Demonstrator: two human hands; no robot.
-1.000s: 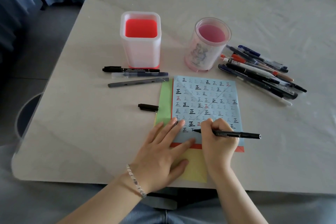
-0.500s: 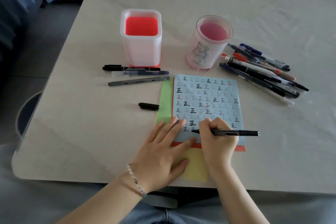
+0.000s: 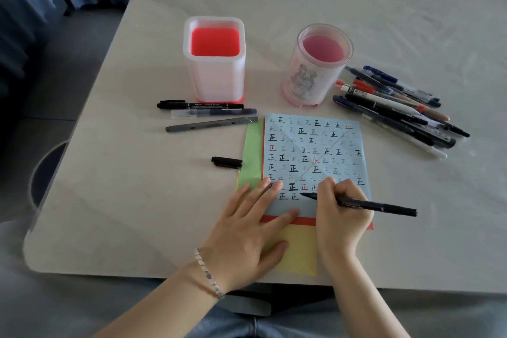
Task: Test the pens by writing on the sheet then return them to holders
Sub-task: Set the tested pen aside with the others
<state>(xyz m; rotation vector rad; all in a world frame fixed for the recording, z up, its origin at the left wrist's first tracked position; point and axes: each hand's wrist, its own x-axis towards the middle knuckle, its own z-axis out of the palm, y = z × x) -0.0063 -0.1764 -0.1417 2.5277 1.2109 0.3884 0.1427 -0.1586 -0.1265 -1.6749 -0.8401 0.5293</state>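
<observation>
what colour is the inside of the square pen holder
Bright red inside the square pen holder, with translucent white walls; the head view looks straight down into it.

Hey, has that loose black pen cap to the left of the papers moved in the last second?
No. The pen cap still lies with its right end at the left edge of the green sheet, the same as before.

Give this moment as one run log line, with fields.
phase: writing test | right hand: grips black pen, tip on blue sheet | left hand: flat on sheet | square holder, round holder: no pens
</observation>
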